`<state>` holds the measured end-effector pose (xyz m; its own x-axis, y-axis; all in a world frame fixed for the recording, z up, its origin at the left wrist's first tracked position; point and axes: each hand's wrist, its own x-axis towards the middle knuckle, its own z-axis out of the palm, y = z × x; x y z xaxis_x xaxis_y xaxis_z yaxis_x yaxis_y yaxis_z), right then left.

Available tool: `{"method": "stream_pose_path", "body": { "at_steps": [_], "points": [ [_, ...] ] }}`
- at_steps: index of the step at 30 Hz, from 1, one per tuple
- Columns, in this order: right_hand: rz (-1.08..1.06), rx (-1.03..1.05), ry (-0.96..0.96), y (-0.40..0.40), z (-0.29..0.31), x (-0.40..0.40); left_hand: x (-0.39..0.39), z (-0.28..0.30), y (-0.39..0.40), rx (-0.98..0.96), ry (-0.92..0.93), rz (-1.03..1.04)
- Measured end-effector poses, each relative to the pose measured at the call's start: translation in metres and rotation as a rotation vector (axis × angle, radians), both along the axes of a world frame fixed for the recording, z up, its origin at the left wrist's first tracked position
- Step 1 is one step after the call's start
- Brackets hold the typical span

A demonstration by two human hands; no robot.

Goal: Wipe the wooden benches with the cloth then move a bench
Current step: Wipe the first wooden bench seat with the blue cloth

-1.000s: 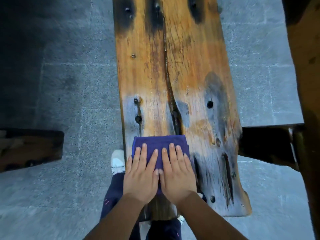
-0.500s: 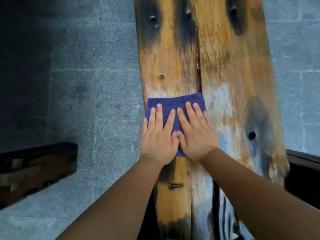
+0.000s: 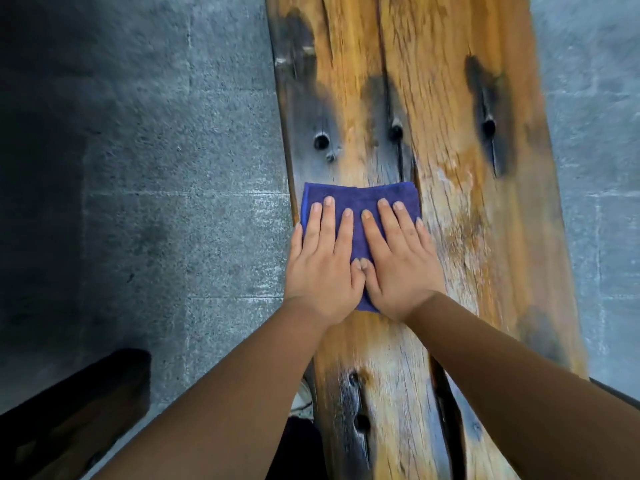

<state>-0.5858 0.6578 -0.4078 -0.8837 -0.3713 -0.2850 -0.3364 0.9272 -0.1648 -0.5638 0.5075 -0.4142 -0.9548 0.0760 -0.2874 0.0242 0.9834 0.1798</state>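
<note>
Below me lies a grey, speckled stone-paved floor [image 3: 194, 216], its pale joint lines marking out large rectangular slabs. Its far left side falls into deep shadow. At my lower left sits a dark, blocky wooden piece [image 3: 69, 420], resting on that floor. Close by, the white toe of my shoe [image 3: 302, 396] peeks out on the paving.

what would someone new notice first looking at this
Two hands, left hand and right hand, pressed flat side by side on a folded blue cloth at mid-frame. Under it runs a weathered wooden bench, orange with dark stains and bolt holes, over grey stone paving.
</note>
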Motion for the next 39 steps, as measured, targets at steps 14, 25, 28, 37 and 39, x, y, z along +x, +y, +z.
{"method": "stream_pose_path", "body": {
  "at_steps": [14,25,28,37,39],
  "points": [
    [0.01,-0.019,-0.034,0.002,0.001,-0.002,-0.007,0.009,-0.001,-0.004,-0.078,-0.034],
    [0.017,-0.011,-0.056,0.003,0.002,0.0,-0.002,0.004,0.001,-0.025,0.001,-0.034],
    [0.021,-0.028,-0.061,0.003,0.004,0.002,0.004,0.01,0.005,-0.043,-0.037,-0.019],
    [0.164,0.049,-0.056,0.082,0.013,0.088,0.105,0.023,0.087,-0.012,-0.115,0.044],
    [0.111,0.068,-0.064,0.103,0.018,0.122,0.129,0.027,0.104,0.005,-0.138,-0.047]
  ]
}}
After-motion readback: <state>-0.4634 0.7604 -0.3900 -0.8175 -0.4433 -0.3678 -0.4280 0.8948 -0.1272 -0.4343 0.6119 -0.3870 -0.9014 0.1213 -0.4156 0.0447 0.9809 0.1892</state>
